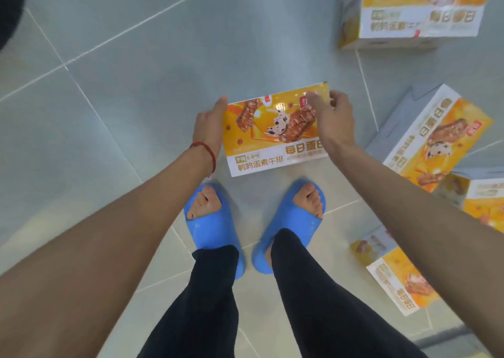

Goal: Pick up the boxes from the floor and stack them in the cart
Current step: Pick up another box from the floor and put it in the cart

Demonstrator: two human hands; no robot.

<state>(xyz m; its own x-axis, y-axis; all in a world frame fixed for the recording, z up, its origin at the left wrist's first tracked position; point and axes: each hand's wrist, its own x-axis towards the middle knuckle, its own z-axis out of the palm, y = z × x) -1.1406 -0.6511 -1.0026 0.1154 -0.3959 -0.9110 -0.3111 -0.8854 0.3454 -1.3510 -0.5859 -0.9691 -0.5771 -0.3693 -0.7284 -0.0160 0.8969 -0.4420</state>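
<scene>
A yellow and white snack box sits low over the grey tiled floor just ahead of my feet, printed face up. My left hand presses flat against its left side. My right hand curls over its upper right corner, fingers on the top face. Both hands grip the box between them. Whether it rests on the floor or is lifted off it I cannot tell. No cart is in view.
More of the same boxes lie on the floor: one at the top right, one tilted at the right, another behind my right arm, one at the lower right. My feet in blue slippers stand below the held box.
</scene>
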